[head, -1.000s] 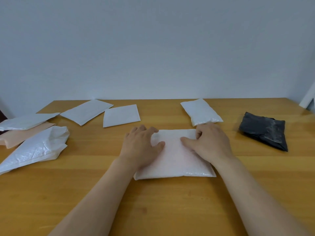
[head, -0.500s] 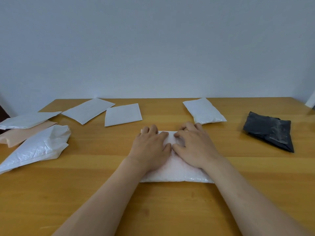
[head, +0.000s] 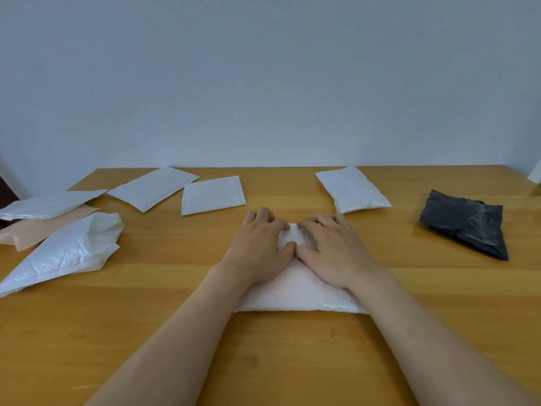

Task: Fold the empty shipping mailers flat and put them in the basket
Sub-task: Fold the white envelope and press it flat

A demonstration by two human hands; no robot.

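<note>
A pale pink bubble mailer (head: 295, 297) lies folded on the wooden table (head: 146, 332) in front of me. My left hand (head: 259, 249) and my right hand (head: 333, 253) press down on its top side by side, thumbs nearly touching at the middle, fingertips at the far edge. Most of the mailer's far half is hidden under the hands. A folded white mailer (head: 352, 193) and a folded black mailer (head: 465, 222) lie to the right. No basket is in view.
On the left lie unfolded mailers: two flat white ones (head: 153, 187) (head: 212, 194), a crumpled white one (head: 64, 252), a beige one (head: 44, 228) and another white one (head: 49, 203). A blank wall stands behind the table's far edge.
Both hands slid inward along the pink mailer from its outer parts until they met at the middle, pressing it flat. The mailer looks narrower than a second ago.
</note>
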